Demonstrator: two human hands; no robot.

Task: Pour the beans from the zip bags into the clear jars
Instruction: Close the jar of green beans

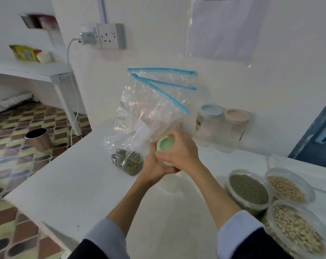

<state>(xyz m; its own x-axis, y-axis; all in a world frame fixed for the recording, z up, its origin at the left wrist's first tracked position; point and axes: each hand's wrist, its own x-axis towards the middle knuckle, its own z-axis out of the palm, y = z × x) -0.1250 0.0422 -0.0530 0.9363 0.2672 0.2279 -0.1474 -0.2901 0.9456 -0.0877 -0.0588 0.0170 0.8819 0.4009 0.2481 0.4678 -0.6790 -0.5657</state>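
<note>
The person's sleeves [110, 238] come first, then both hands, the left hand [152, 165] curled under a clear jar [168, 162] and the right hand [179, 150] curled round its green lid [165, 144], beside a soft, floppy zip bag [139, 128], best held near its blue zip.

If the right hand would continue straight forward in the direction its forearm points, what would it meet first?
Probably the clear zip bag with blue zipper strips, standing just beyond the right hand, which grips a green-lidded clear jar. Depth is unclear; the white wall lies behind it.
</note>
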